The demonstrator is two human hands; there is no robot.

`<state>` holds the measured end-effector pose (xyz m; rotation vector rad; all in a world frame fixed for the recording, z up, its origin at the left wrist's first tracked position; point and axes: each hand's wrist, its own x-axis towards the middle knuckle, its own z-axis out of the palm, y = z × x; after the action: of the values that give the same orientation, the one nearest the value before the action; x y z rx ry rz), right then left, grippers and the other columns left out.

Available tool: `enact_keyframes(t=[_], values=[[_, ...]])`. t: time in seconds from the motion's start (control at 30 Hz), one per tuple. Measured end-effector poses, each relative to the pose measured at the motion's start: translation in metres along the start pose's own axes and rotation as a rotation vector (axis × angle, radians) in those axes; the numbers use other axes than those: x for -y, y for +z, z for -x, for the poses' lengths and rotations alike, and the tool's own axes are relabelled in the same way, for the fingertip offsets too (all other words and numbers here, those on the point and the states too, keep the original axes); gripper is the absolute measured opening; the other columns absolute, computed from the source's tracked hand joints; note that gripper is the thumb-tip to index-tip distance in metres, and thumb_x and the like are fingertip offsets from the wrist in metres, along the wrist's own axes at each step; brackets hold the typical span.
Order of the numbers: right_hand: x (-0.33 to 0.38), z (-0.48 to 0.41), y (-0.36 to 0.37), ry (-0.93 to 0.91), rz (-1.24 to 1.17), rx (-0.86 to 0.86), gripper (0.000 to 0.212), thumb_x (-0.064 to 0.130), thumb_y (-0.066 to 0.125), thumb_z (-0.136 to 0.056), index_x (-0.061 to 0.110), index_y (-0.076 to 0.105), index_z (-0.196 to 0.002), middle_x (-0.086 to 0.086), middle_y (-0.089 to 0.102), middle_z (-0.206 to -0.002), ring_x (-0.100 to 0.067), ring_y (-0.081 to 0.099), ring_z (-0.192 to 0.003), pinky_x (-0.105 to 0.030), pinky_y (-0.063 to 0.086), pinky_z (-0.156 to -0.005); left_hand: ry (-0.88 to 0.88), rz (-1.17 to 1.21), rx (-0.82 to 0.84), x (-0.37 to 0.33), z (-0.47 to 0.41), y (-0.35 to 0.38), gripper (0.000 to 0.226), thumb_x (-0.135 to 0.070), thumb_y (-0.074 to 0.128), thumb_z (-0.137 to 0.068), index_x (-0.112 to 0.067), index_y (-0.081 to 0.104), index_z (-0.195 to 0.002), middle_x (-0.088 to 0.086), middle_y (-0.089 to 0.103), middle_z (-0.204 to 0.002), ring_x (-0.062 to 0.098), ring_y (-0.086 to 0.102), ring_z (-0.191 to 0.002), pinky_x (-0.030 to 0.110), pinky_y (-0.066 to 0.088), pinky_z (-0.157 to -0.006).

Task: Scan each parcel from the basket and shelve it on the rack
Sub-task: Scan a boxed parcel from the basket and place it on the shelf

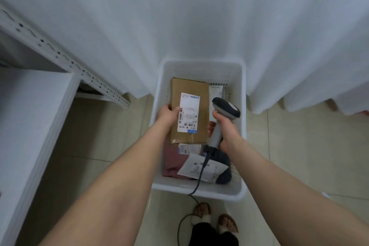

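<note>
Head camera: the left hand (166,115) grips a cardboard box (189,94) by its left edge, thumb over the face. It holds the box above the white basket (199,188) with the shipping label (189,115) turned up. The right hand (227,128) is wrapped round the handle of a barcode scanner (226,107), just beside the box's right edge. The scanner's cable (201,173) trails over the basket's near rim to the floor. I judge this box to be at the scanning step; whether the code has been read cannot be told, and the scanner head does not look squarely aimed at the label. Under and around the box at least three more parcels lie in the basket: a pink soft bag (171,162), a dark blue bag (223,173) with a white label, and a white packet (215,91) against the far right side. The rack (65,60) stands to the left, near the basket; the part of its shelf board (30,106) in view shows no parcel. So most of the task appears left: this box to shelve, then the others to scan and shelve.
</note>
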<state>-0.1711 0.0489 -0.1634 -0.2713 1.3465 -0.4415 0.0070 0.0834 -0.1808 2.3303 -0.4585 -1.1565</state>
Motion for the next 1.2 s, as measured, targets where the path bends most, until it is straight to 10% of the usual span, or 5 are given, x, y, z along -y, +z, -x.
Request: enact_keyframes(t=[0.47, 0.67, 0.93, 1.2], values=[[0.15, 0.251, 0.048, -0.219, -0.007, 0.076, 0.026, 0.021, 0.077, -0.083, 0.012, 0.061, -0.1, -0.003, 0.058, -0.075, -0.015, 0.056, -0.062, -0.029, 0.048, -0.055, 0.332, -0.09, -0.012, -0.18, 0.213, -0.19, 0.034, -0.02, 0.05, -0.097, -0.015, 0.055, -0.13, -0.003, 0.065, -0.094, 0.01, 0.055, -0.073, 0.022, 0.043, -0.063], [0.175, 0.33, 0.062, -0.337, 0.102, 0.182, 0.039, 0.022, 0.078, -0.081, 0.01, 0.062, -0.114, -0.002, 0.064, -0.075, -0.013, 0.059, -0.057, -0.026, 0.049, -0.052, 0.408, -0.306, 0.075, -0.213, 0.289, -0.222, 0.042, -0.025, 0.048, -0.098, -0.024, 0.045, -0.14, 0.002, 0.062, -0.115, 0.011, 0.061, -0.086, 0.024, 0.046, -0.072], [0.184, 0.387, 0.074, -0.5, 0.286, 0.155, 0.059, 0.022, 0.078, -0.081, 0.011, 0.049, -0.131, -0.008, 0.058, -0.109, -0.031, 0.054, -0.11, -0.048, 0.046, -0.098, 0.531, -0.786, -0.01, -0.236, 0.357, -0.251, 0.041, -0.019, 0.054, -0.096, -0.011, 0.048, -0.135, 0.009, 0.057, -0.13, 0.024, 0.054, -0.117, 0.034, 0.042, -0.101], [0.16, 0.436, 0.092, -0.493, 0.465, 0.331, 0.041, 0.015, 0.078, -0.08, 0.011, 0.058, -0.115, -0.01, 0.068, -0.094, -0.025, 0.065, -0.084, -0.04, 0.055, -0.07, 0.572, -0.994, 0.067, -0.251, 0.405, -0.309, 0.04, -0.016, 0.052, -0.095, -0.021, 0.05, -0.135, 0.002, 0.058, -0.127, 0.018, 0.055, -0.112, 0.035, 0.043, -0.098]])
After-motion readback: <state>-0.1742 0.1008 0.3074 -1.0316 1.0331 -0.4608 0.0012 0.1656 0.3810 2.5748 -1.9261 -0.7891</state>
